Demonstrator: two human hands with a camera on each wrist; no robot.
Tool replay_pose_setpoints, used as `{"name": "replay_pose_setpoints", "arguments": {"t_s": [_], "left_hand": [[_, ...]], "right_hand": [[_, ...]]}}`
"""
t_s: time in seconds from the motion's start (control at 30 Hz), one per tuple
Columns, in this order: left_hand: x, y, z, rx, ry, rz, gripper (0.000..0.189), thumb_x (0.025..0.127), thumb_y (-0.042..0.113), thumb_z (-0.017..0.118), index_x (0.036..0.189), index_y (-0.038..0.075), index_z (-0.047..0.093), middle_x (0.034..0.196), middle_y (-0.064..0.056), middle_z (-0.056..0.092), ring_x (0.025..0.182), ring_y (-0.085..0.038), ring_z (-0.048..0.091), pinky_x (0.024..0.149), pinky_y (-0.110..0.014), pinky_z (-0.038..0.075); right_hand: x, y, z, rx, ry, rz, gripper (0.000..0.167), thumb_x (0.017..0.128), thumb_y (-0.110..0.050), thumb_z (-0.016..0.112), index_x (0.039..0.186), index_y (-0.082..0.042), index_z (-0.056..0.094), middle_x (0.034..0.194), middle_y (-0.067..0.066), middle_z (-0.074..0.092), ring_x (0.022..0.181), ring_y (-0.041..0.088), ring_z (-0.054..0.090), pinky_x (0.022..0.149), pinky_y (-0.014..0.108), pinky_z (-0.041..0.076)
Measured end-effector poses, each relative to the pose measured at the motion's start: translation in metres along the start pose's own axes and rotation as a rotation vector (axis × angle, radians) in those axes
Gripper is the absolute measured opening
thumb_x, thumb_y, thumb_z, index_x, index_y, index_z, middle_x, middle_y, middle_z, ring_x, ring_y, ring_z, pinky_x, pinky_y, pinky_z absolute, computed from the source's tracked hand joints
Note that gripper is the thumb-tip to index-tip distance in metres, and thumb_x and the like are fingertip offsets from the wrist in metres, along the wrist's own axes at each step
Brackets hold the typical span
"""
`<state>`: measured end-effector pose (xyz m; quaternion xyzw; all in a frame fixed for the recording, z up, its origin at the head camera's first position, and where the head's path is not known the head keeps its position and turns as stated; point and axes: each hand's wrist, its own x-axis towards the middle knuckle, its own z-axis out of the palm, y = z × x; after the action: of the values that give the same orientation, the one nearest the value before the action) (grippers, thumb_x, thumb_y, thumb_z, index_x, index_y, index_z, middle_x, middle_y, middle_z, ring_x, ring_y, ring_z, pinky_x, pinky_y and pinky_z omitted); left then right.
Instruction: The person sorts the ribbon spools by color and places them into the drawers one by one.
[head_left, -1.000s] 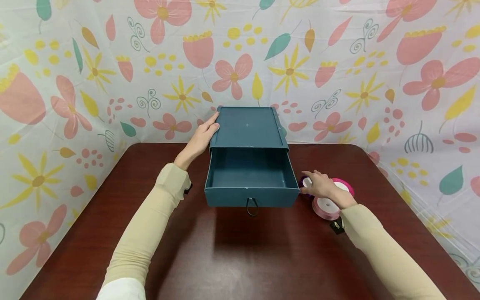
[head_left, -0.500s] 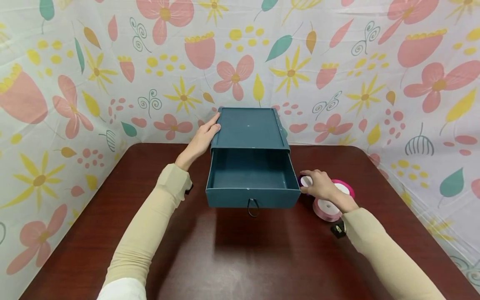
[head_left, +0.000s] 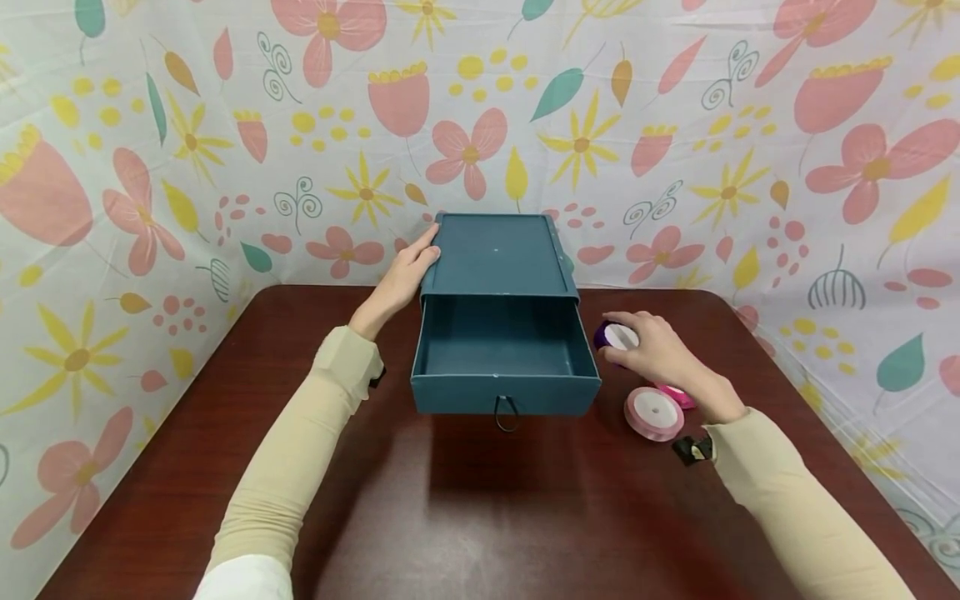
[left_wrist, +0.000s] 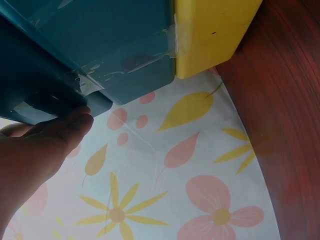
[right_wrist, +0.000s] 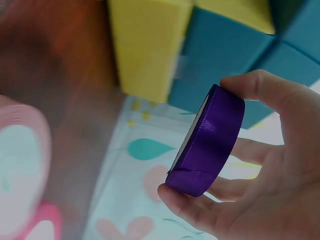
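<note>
A teal drawer box (head_left: 497, 254) stands with its drawer (head_left: 504, 393) pulled out; a dark loop hangs at the drawer's front. Against the box's left upper edge rests my left hand (head_left: 403, 279), fingers stretched along it; in the left wrist view the fingertips touch the teal side. To the right of the drawer, my right hand (head_left: 663, 350) holds a purple ribbon roll (head_left: 621, 337) off the table. The right wrist view shows thumb and fingers pinching opposite edges of this purple roll (right_wrist: 212, 142).
A light pink ribbon roll (head_left: 654, 414) lies on the dark red table (head_left: 487, 533), with a magenta roll (head_left: 681, 397) partly hidden behind it under my right wrist. Both wrist views show a yellow section (left_wrist: 210, 35) beneath the teal box. A flower-print cloth (head_left: 667, 100) hangs behind.
My right hand has lifted the purple ribbon roll and moved slightly up and right, uncovering more of the light pink roll. My left hand and the box have stayed put.
</note>
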<state>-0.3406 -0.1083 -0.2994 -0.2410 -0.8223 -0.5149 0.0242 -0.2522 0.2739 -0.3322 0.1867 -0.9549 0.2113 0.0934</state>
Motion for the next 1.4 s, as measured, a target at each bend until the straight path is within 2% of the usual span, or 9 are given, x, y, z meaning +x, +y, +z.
{"name": "replay_pose_setpoints", "arguments": {"t_s": [0.27,0.5,0.73,0.8,0.97,1.0,1.2,1.27,1.4], "left_hand": [[-0.001,0.002,-0.001,-0.004,-0.009,-0.011,0.057,0.105,0.038,0.029,0.157,0.02,0.014,0.164,0.002,0.011,0.151,-0.019,0.013,0.121,-0.043,0.019],[-0.003,0.005,-0.001,0.002,-0.006,-0.022,0.057,0.105,0.037,0.029,0.157,0.02,0.014,0.164,0.001,0.011,0.151,-0.019,0.012,0.121,-0.043,0.019],[-0.001,0.001,0.001,0.0,-0.003,-0.003,0.057,0.105,0.038,0.029,0.157,0.021,0.014,0.164,0.0,0.012,0.151,-0.02,0.015,0.121,-0.043,0.021],[-0.002,0.001,0.001,0.002,-0.001,-0.005,0.056,0.105,0.038,0.028,0.157,0.021,0.014,0.16,-0.007,0.026,0.15,-0.021,0.018,0.12,-0.044,0.022],[-0.002,0.002,-0.001,0.013,0.001,-0.014,0.057,0.105,0.04,0.028,0.157,0.021,0.014,0.16,-0.005,0.026,0.15,-0.021,0.019,0.12,-0.045,0.022],[-0.002,0.002,-0.001,0.016,-0.001,-0.014,0.058,0.105,0.04,0.029,0.157,0.021,0.014,0.164,0.001,0.012,0.151,-0.02,0.016,0.121,-0.045,0.021],[-0.002,0.002,-0.002,0.02,0.001,-0.011,0.056,0.105,0.039,0.028,0.157,0.023,0.014,0.163,0.004,0.012,0.151,-0.02,0.015,0.121,-0.043,0.02],[-0.002,0.002,-0.001,0.022,0.006,-0.012,0.056,0.105,0.038,0.028,0.157,0.022,0.014,0.15,-0.008,0.043,0.136,-0.025,0.042,0.118,-0.043,0.026],[-0.003,0.002,0.001,0.018,0.003,-0.005,0.056,0.105,0.038,0.028,0.157,0.02,0.014,0.149,-0.01,0.044,0.135,-0.027,0.042,0.117,-0.042,0.026]], "right_hand": [[-0.001,-0.025,-0.028,0.011,0.053,-0.031,0.054,0.087,-0.024,0.068,0.135,-0.003,0.055,0.124,0.023,0.06,0.102,0.035,0.051,0.079,0.045,0.043],[-0.001,-0.051,-0.047,0.014,0.102,-0.058,0.054,0.086,-0.025,0.069,0.135,-0.007,0.056,0.114,0.018,0.063,0.093,0.028,0.052,0.07,0.036,0.043],[-0.004,-0.08,-0.063,0.04,0.134,-0.055,0.053,0.087,-0.028,0.067,0.137,-0.015,0.055,0.122,0.014,0.06,0.104,0.029,0.048,0.074,0.042,0.045],[-0.006,-0.09,-0.064,0.047,0.14,-0.095,0.052,0.088,-0.029,0.068,0.137,-0.015,0.055,0.121,0.013,0.061,0.103,0.027,0.049,0.074,0.041,0.045],[-0.006,-0.114,-0.062,0.084,0.105,-0.201,0.051,0.088,-0.029,0.069,0.135,-0.015,0.057,0.125,0.009,0.06,0.104,0.024,0.051,0.076,0.039,0.048],[-0.005,-0.118,-0.061,0.095,0.091,-0.214,0.051,0.087,-0.029,0.07,0.135,-0.016,0.057,0.126,0.008,0.06,0.105,0.023,0.051,0.076,0.039,0.048],[0.002,-0.14,-0.052,0.13,0.023,-0.291,0.051,0.086,-0.03,0.072,0.134,-0.019,0.058,0.116,0.002,0.061,0.098,0.015,0.051,0.073,0.033,0.049],[0.004,-0.146,-0.047,0.132,0.002,-0.306,0.052,0.086,-0.032,0.072,0.134,-0.019,0.058,0.116,0.002,0.061,0.098,0.014,0.051,0.073,0.032,0.049],[0.006,-0.155,-0.04,0.123,-0.043,-0.312,0.055,0.085,-0.035,0.072,0.135,-0.018,0.057,0.115,0.003,0.061,0.096,0.016,0.051,0.072,0.031,0.049]]}}
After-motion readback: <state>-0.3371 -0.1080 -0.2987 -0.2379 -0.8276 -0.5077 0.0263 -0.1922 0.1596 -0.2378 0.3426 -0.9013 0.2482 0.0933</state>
